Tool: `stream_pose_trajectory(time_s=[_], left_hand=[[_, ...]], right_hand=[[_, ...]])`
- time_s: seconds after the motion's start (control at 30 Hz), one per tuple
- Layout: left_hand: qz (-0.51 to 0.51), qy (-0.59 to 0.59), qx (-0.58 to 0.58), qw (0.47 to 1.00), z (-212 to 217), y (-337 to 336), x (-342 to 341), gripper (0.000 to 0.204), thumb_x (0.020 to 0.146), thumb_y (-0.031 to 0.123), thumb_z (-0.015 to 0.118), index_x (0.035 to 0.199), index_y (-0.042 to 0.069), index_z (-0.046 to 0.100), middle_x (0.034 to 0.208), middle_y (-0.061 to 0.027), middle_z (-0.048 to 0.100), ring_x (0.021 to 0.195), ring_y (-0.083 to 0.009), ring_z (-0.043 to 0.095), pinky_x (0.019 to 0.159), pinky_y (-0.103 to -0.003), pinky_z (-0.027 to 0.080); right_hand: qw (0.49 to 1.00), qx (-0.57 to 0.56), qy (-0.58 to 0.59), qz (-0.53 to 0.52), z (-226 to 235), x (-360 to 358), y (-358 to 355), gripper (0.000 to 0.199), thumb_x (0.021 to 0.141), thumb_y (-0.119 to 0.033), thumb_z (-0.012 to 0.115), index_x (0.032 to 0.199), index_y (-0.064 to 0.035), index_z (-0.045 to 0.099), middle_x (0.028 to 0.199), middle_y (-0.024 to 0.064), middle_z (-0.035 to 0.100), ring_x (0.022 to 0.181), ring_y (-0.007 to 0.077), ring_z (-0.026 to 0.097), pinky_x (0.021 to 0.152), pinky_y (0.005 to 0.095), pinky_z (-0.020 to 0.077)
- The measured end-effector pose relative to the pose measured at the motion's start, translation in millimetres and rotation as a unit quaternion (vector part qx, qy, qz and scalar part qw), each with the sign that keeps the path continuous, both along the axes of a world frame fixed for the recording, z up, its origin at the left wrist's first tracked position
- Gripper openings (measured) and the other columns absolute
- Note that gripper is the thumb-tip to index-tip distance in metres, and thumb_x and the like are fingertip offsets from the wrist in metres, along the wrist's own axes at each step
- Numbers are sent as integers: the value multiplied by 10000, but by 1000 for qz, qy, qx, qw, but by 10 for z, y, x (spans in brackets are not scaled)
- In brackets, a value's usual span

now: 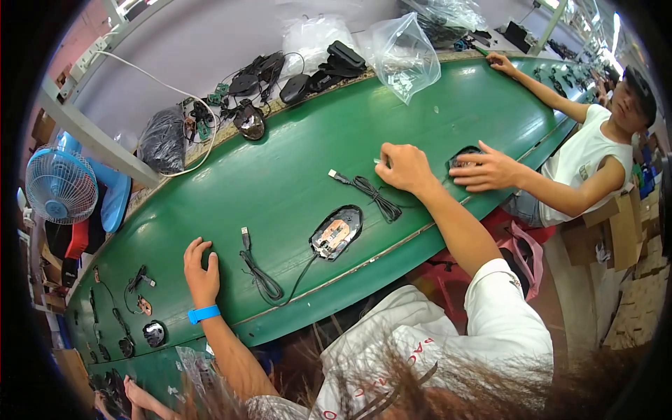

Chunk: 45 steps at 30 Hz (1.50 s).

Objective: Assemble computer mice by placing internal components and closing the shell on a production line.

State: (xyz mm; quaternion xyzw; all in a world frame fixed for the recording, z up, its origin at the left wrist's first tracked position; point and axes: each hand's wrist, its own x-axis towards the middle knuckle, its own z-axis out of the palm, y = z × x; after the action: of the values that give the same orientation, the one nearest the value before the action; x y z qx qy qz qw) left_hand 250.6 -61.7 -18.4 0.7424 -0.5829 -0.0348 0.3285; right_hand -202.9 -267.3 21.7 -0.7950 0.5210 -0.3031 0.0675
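Green belt bears a bag of white pieces and an opened mouse; left hand spread, right hand curled, grip unclear.

The green bench carries opened mice and coiled cables.

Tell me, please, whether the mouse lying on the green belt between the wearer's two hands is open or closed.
The mouse is open: its tan board lies exposed inside the black shell.
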Motion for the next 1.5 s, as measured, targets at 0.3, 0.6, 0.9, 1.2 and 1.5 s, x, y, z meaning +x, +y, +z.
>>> stream_pose_trajectory(time_s=[0.3, 0.6, 0.9, 1.2, 1.5], left_hand=[[-29, -20, -82, 996, -45, 81, 9, 242, 814, 115, 666, 1049, 69, 702, 1221, -166, 654, 1179, -355, 588, 1028, -446, 463], [18, 39, -11, 999, 510, 440, 240, 285, 791, 121, 667, 1068, 58, 693, 1173, -171, 662, 1176, -365, 576, 1023, -444, 468], [233, -3, 220, 947, 611, 2310, 1832, 891, 572, 378, 891, 1364, 111, 581, 1381, -211, 519, 1257, -376, 518, 1078, -452, 428], [225, 10, 197, 954, 399, 2005, 1346, 924, 565, 470, 913, 1351, 96, 604, 1338, -212, 505, 1225, -386, 513, 1075, -454, 426], [96, -63, 132, 985, 496, 1102, -314, 760, 721, 442, 842, 1313, 26, 612, 1280, -202, 554, 1166, -376, 522, 1038, -455, 442]], right_hand=[[997, -1, 78, 14, -21, 39, 14, 216, 756, -267, 616, 802, -57, 599, 824, 173, 645, 777, 365, 637, 649, 478, 483], [992, -50, -46, 108, -175, -238, -263, 107, 919, -123, 635, 909, -21, 605, 809, 61, 550, 677, 151, 528, 626, 312, 439], [951, 112, -246, 153, -290, -123, -242, 121, 1012, -131, 574, 1087, -46, 617, 875, 4, 597, 675, 72, 519, 603, 230, 421], [913, 208, -278, 212, -69, 108, -157, 187, 960, -127, 637, 1117, -28, 662, 862, 18, 648, 681, 77, 546, 603, 233, 448], [906, 203, -157, 337, 185, 1214, 151, 265, 903, -50, 621, 1165, -19, 648, 983, 97, 697, 824, 160, 657, 766, 298, 542]])
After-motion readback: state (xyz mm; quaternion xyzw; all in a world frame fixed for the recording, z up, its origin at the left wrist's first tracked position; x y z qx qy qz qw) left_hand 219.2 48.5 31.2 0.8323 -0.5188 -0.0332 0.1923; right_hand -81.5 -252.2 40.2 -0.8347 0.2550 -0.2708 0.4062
